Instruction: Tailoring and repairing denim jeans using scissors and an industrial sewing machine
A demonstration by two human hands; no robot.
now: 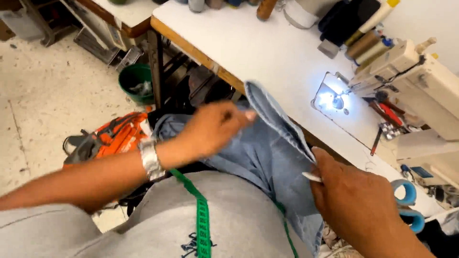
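Lengthwise, the blue denim piece spans both hands: left hand pinches its upper edge, right hand clamps the lower.

Desk runs from top centre to right edge. Sewing machine on it at upper right, thread cones behind. Scissors on desk edge, lower right. Fabric at frame centre, before the desk, between left hand and right hand. Bucket on floor, upper left; bag below it
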